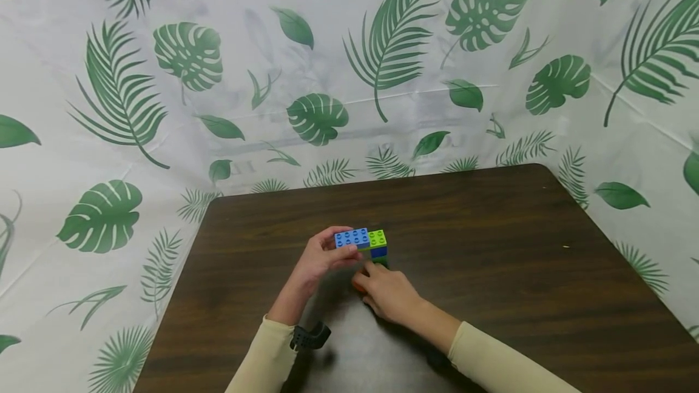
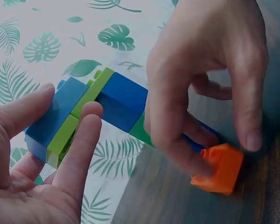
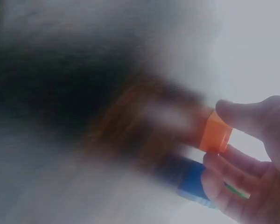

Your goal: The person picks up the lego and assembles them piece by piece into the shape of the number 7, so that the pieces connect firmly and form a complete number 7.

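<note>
My left hand (image 1: 318, 261) grips the upper end of a joined stack of toy building bricks. Its thumb and fingers lie about a light blue brick (image 1: 352, 238) and the lime green brick (image 1: 377, 238) under it. Below the lime one come a dark blue brick (image 2: 123, 100) and a green brick (image 2: 141, 130), partly hidden by my right hand (image 1: 392, 293). Low on the stack, that hand pinches an orange brick (image 2: 224, 169) between thumb and fingers. Another blue piece (image 3: 193, 182) shows beside the orange brick in the right wrist view, which is heavily blurred.
Both hands are over a dark wood-grain table (image 1: 491, 259). A white cloth (image 1: 246, 11) printed with green leaves hangs behind it and at both sides. Around my left wrist is a black strap (image 1: 310, 337). A tiny pale speck (image 1: 566, 246) lies on the table's right side.
</note>
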### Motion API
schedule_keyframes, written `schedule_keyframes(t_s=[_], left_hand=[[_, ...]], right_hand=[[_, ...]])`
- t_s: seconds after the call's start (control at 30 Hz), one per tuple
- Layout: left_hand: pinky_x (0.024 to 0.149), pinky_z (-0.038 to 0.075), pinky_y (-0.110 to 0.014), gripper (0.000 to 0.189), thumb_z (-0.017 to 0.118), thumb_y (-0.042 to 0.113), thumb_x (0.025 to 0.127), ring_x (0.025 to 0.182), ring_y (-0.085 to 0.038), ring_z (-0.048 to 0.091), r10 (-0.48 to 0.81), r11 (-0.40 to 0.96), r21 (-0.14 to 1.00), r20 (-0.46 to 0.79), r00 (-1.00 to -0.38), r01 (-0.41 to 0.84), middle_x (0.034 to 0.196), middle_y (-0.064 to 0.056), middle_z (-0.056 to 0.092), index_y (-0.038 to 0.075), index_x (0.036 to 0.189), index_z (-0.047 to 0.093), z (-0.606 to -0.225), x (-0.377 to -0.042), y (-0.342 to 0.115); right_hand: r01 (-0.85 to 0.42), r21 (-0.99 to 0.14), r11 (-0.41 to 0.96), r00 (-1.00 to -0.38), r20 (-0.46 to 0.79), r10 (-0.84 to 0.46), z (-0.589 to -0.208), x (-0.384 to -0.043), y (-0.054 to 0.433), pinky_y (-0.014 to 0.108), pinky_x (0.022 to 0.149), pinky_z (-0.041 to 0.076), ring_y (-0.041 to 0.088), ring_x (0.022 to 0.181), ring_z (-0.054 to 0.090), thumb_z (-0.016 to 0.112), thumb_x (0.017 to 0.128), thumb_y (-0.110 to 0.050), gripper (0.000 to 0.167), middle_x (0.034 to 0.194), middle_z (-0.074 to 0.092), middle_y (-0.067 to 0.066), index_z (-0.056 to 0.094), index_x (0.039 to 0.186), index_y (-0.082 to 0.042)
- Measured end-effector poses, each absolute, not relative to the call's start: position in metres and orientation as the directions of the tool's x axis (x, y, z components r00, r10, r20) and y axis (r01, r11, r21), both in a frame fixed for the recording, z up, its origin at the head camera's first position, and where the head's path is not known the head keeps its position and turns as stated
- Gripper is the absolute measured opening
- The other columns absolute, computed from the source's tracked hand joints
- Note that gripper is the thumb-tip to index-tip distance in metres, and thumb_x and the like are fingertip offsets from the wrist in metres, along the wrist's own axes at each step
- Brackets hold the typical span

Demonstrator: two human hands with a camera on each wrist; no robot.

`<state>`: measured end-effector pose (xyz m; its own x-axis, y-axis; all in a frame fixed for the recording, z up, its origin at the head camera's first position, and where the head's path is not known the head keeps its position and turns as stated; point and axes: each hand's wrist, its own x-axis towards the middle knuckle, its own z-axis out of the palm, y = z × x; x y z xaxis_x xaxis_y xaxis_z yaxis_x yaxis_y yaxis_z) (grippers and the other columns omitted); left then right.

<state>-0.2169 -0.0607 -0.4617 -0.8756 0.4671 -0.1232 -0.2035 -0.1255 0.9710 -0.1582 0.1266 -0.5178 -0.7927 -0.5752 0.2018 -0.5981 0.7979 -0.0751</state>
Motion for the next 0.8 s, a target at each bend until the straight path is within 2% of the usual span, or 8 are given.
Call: schedule_keyframes(t_s=[0.07,0.23,0.4,0.5,0.57,0.67,0.73,0.8], left_hand=[[0.088,0.052,-0.049,0.044,0.071,0.008,0.091,0.090,-0.028,0.070,0.464,-0.135,0.969,-0.125,-0.877,-0.209,0.111,-0.017,0.064,0.002,0.131,0.055,-0.461,-0.217,-0.061],[0.090,0.049,-0.054,0.045,0.070,0.011,0.092,0.089,-0.028,0.071,0.472,-0.132,0.968,-0.129,-0.872,-0.215,0.113,-0.017,0.064,0.002,0.132,0.054,-0.461,-0.217,-0.062],[0.088,0.051,-0.050,0.043,0.070,0.016,0.093,0.089,-0.028,0.071,0.467,-0.122,0.967,-0.143,-0.873,-0.224,0.113,-0.017,0.063,0.004,0.131,0.055,-0.461,-0.218,-0.063],[0.086,0.053,-0.047,0.042,0.070,0.018,0.093,0.089,-0.029,0.071,0.468,-0.121,0.966,-0.147,-0.871,-0.228,0.114,-0.017,0.063,0.006,0.130,0.057,-0.461,-0.219,-0.063],[0.085,0.054,-0.045,0.041,0.070,0.018,0.093,0.088,-0.029,0.071,0.474,-0.123,0.966,-0.146,-0.868,-0.229,0.114,-0.017,0.063,0.007,0.130,0.057,-0.462,-0.221,-0.063],[0.083,0.055,-0.041,0.041,0.069,0.018,0.093,0.088,-0.029,0.071,0.481,-0.121,0.968,-0.138,-0.866,-0.221,0.113,-0.018,0.063,0.007,0.130,0.057,-0.462,-0.222,-0.063],[0.082,0.056,-0.041,0.041,0.069,0.018,0.093,0.088,-0.029,0.071,0.485,-0.118,0.969,-0.133,-0.864,-0.215,0.113,-0.018,0.063,0.006,0.131,0.056,-0.462,-0.222,-0.064],[0.082,0.056,-0.041,0.041,0.069,0.018,0.093,0.089,-0.030,0.071,0.488,-0.114,0.972,-0.128,-0.864,-0.208,0.114,-0.018,0.062,0.006,0.131,0.056,-0.462,-0.222,-0.064]], right_hand=[[-0.605,-0.094,0.791,-0.788,0.212,-0.578,-0.518,-0.157,0.129,0.027,0.056,0.049,0.017,0.083,0.055,0.079,0.084,-0.030,0.027,0.105,0.055,0.002,0.066,0.106,-0.020],[-0.616,-0.147,0.774,-0.784,0.217,-0.582,-0.519,-0.155,0.135,0.024,0.059,0.049,0.011,0.077,0.052,0.078,0.085,-0.025,0.020,0.094,0.052,-0.003,0.066,0.100,-0.020],[-0.604,-0.377,0.702,-0.785,0.133,-0.605,-0.515,-0.154,0.145,0.022,0.065,0.049,0.004,0.075,0.052,0.077,0.086,-0.020,0.019,0.098,0.053,-0.009,0.067,0.102,-0.022],[-0.577,-0.529,0.622,-0.776,0.118,-0.620,-0.502,-0.155,0.152,0.024,0.071,0.051,0.008,0.080,0.056,0.076,0.087,-0.020,0.019,0.103,0.055,-0.011,0.069,0.104,-0.023],[-0.570,-0.619,0.540,-0.767,0.167,-0.619,-0.491,-0.156,0.158,0.027,0.073,0.053,0.011,0.086,0.058,0.076,0.087,-0.018,0.019,0.105,0.056,-0.011,0.069,0.105,-0.022],[-0.590,-0.706,0.392,-0.754,0.308,-0.580,-0.470,-0.158,0.167,0.034,0.072,0.057,0.014,0.090,0.061,0.077,0.085,-0.011,0.022,0.107,0.060,-0.008,0.070,0.104,-0.019],[-0.609,-0.727,0.318,-0.751,0.399,-0.526,-0.458,-0.162,0.173,0.037,0.070,0.058,0.013,0.090,0.061,0.077,0.084,-0.007,0.023,0.108,0.061,-0.004,0.070,0.104,-0.018],[-0.631,-0.712,0.308,-0.754,0.472,-0.457,-0.449,-0.166,0.179,0.037,0.071,0.058,0.013,0.091,0.060,0.077,0.085,-0.007,0.024,0.111,0.060,-0.003,0.071,0.105,-0.017]])
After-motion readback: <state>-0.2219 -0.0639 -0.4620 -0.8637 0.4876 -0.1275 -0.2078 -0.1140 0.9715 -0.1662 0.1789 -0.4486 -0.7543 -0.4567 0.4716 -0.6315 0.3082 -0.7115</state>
